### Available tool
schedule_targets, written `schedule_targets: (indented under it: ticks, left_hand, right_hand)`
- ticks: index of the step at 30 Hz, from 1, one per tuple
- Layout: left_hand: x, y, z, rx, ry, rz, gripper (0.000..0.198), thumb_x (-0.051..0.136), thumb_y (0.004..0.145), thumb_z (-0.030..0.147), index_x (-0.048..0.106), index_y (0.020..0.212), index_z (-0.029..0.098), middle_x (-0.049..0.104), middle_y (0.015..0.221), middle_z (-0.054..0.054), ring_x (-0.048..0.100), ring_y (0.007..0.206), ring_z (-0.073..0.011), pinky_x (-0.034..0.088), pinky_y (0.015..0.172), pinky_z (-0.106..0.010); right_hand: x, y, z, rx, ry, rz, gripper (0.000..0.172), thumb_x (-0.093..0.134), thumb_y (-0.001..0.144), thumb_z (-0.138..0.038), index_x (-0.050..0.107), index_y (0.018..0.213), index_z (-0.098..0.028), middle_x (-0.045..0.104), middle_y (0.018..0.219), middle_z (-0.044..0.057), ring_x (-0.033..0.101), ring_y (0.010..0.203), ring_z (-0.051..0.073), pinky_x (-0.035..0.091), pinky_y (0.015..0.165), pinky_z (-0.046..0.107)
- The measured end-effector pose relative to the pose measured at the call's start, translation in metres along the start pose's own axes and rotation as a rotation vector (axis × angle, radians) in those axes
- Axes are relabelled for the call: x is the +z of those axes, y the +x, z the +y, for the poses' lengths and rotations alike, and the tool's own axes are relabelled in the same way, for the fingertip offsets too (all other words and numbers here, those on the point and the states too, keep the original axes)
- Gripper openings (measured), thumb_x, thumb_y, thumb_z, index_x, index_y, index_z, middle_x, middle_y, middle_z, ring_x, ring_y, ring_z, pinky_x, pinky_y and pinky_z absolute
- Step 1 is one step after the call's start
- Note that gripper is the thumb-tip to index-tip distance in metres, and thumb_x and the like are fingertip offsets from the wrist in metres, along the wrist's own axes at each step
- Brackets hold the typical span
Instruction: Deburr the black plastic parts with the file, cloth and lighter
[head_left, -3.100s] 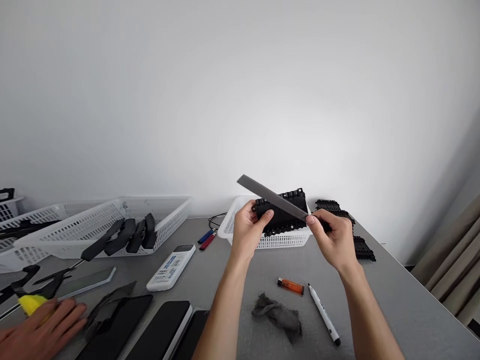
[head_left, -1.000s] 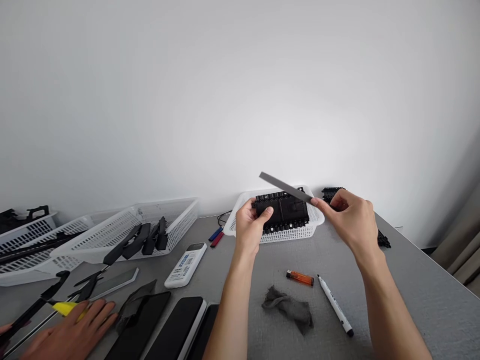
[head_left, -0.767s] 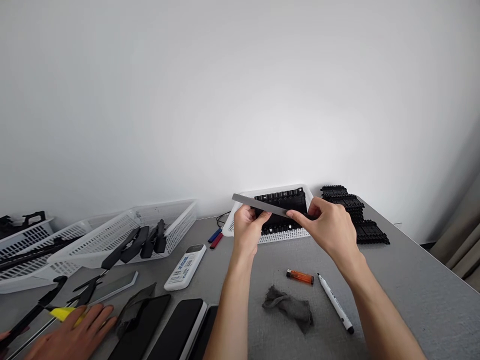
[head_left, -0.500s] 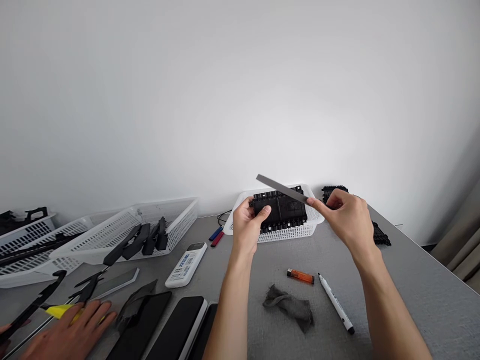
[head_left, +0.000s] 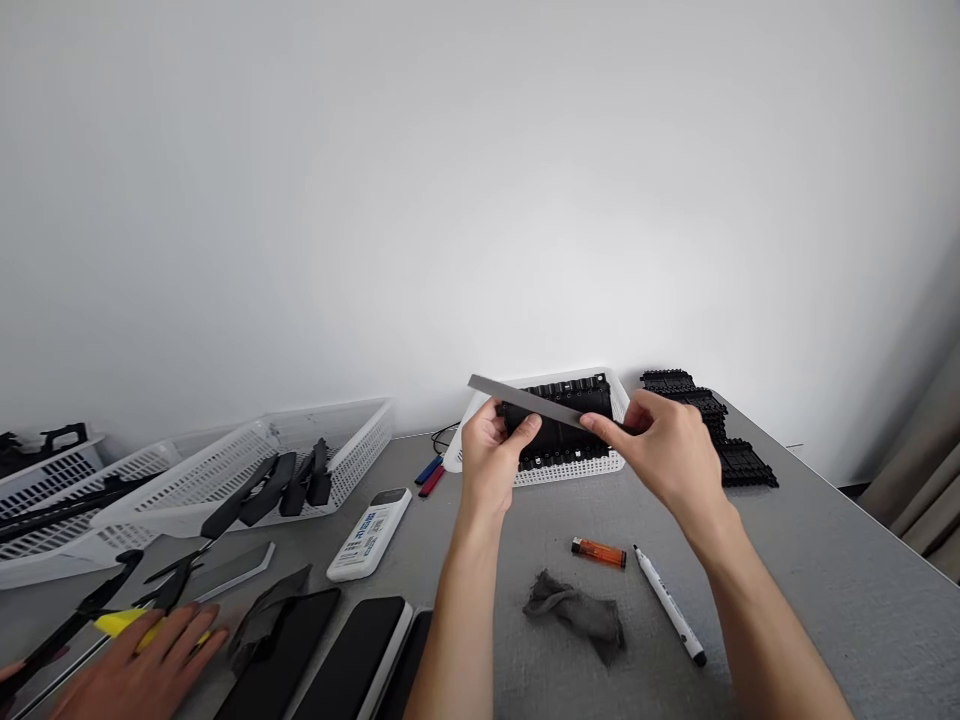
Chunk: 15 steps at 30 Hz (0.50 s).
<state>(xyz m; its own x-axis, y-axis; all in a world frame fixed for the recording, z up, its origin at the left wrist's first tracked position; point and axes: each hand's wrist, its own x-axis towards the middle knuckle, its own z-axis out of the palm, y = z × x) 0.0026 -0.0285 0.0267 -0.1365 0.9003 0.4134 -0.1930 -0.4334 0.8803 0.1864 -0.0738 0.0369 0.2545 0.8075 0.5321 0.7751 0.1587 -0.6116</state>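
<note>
- Left hand [head_left: 491,455] grasps the black ribbed part [head_left: 566,437] by its left end, thumb on its face, holding it up in front of the white basket [head_left: 562,474]
- Right hand [head_left: 671,450] pinches the flat grey strip [head_left: 525,399] near its lower end; the strip slants across the part, though whether they touch I cannot tell
- Orange lighter [head_left: 598,552], white marker [head_left: 670,605] and crumpled grey cloth [head_left: 576,612] lie on the surface [head_left: 817,560] nearer the camera
- Black pieces [head_left: 742,463] lie beyond the right hand
</note>
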Motion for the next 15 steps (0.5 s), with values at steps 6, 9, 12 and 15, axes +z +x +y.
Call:
schedule_targets:
  ticks: [6,9,12,15]
  left_hand:
    - [-0.004,0.001,0.0,-0.036,0.003,0.054,0.04,0.088,0.057,0.029,0.066,0.088,0.016,0.072,0.074,-0.002,0.065,0.071,-0.0162,0.05,0.072,-0.027]
    - [-0.002,0.0,-0.002,-0.05,0.035,0.05,0.039,0.086,0.059,0.029,0.066,0.09,0.016,0.072,0.074,-0.002,0.066,0.071,-0.0172,0.05,0.071,-0.028]
    - [0.002,-0.001,0.0,-0.049,0.036,0.025,0.034,0.085,0.059,0.027,0.067,0.085,0.016,0.072,0.074,-0.002,0.066,0.073,-0.0173,0.05,0.072,-0.027]
    - [0.005,-0.004,0.006,-0.024,0.032,0.025,0.031,0.085,0.058,0.025,0.069,0.084,0.016,0.074,0.079,-0.003,0.067,0.081,-0.0188,0.05,0.078,-0.028]
  right_hand:
    - [-0.013,0.014,0.025,0.061,0.017,0.128,0.063,0.056,0.073,-0.083,0.045,0.057,-0.023,0.051,0.049,0.0,0.039,0.045,0.012,0.022,0.042,0.025]
    - [-0.012,0.012,0.023,0.043,0.037,0.125,0.063,0.058,0.073,-0.082,0.045,0.056,-0.022,0.052,0.049,0.0,0.04,0.046,0.012,0.023,0.042,0.024]
    - [-0.005,0.006,0.011,-0.01,0.037,0.07,0.062,0.059,0.073,-0.081,0.044,0.057,-0.022,0.05,0.047,-0.002,0.039,0.045,0.012,0.024,0.043,0.024]
    - [0.004,0.001,0.0,-0.054,0.012,0.04,0.062,0.059,0.074,-0.081,0.044,0.059,-0.023,0.049,0.045,-0.003,0.038,0.045,0.012,0.023,0.044,0.025]
